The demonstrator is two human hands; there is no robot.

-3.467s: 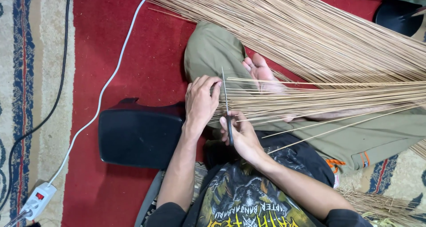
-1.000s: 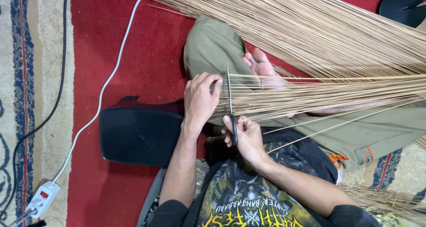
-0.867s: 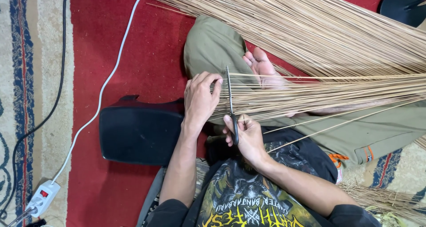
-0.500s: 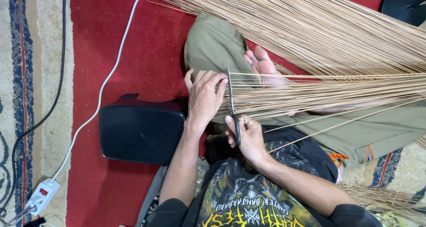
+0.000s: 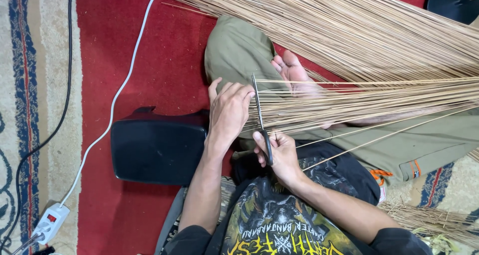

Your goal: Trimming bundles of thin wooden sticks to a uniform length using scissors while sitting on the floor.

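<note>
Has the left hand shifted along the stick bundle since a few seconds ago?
Barely. The left hand stays at the cut ends of the stick bundle, just above the black box, with the scissors beside its fingers as before.
</note>
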